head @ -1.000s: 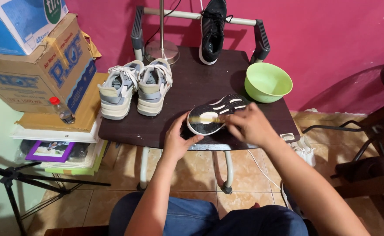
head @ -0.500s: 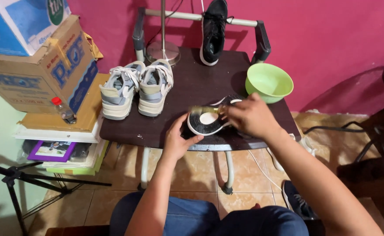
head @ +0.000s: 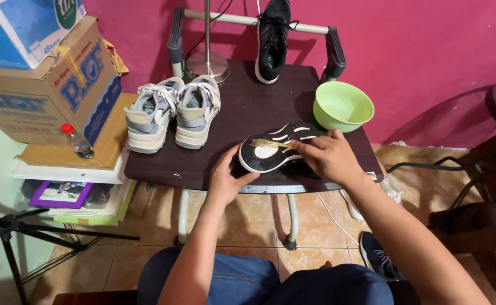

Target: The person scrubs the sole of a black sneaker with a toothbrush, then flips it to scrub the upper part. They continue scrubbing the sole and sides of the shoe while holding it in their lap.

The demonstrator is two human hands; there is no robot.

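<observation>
The left hand (head: 228, 179) is pressing its open fingers against the heel end of a black shoe (head: 276, 149) that is lying sole-up near the front edge of the dark counter (head: 242, 107). The right hand (head: 330, 157) is closing around what looks like a small brush (head: 270, 143), its bristle end resting on the white patch of the sole. Scrubbing seems to be underway rather than finished. A pale pair of sneakers (head: 171, 112) is standing untouched on the left, a second black shoe (head: 273, 39) is leaning at the back, and a green bowl (head: 343, 105) is sitting just beyond the right hand.
</observation>
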